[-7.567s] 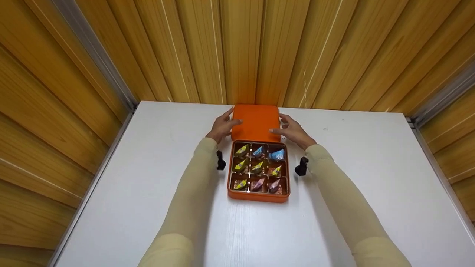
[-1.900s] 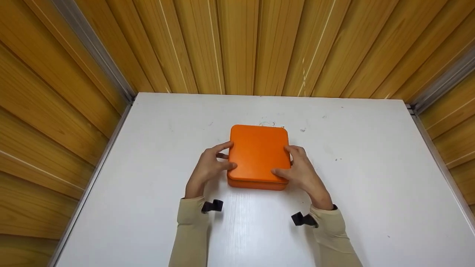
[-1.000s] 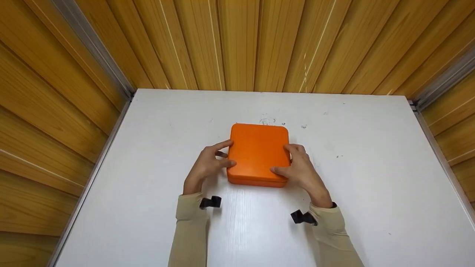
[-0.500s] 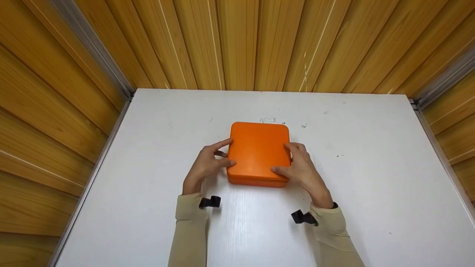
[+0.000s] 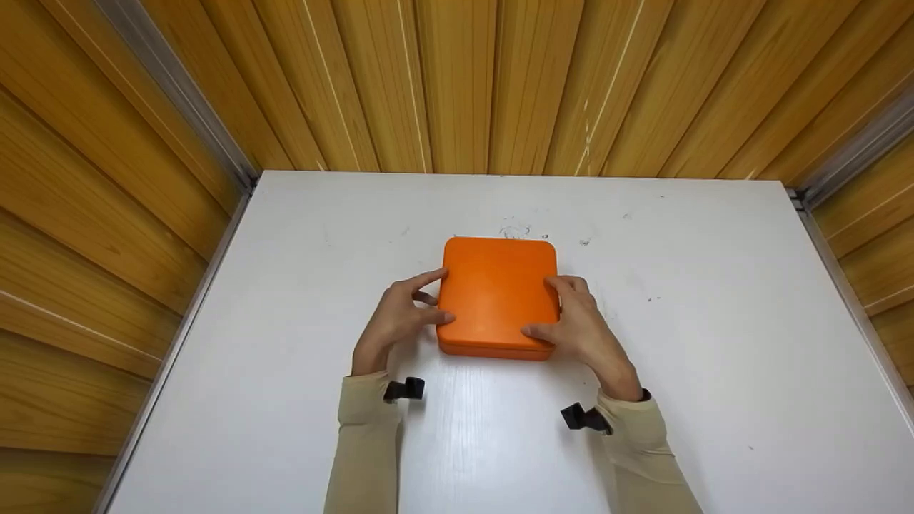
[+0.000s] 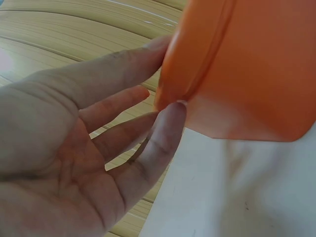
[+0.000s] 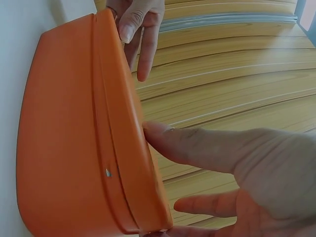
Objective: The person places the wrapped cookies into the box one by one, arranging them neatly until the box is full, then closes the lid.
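Observation:
On the white table sits an orange rectangular box (image 5: 493, 353), its orange lid (image 5: 500, 293) covering the top. My left hand (image 5: 397, 315) holds the lid's left side, thumb on the top face and fingers along the side. The left wrist view shows a fingertip (image 6: 174, 111) at the seam between lid and box. On the opposite side my right hand (image 5: 582, 325) grips the lid with its thumb on top near the front corner. In the right wrist view a thin seam runs along the box wall (image 7: 59, 128) below the lid. The box's contents are hidden.
The white table (image 5: 300, 307) carries a few small dark marks behind the box. Yellow wood-grain panels (image 5: 457, 86) rise at the back and both sides. A black camera mount (image 5: 405, 389) sits on each wrist.
Earliest, the lid was behind the uncovered box, whose compartments held wrapped sweets; now it covers them. Over the last second my hands stay nearly still, and the lid's back edge dips slightly.

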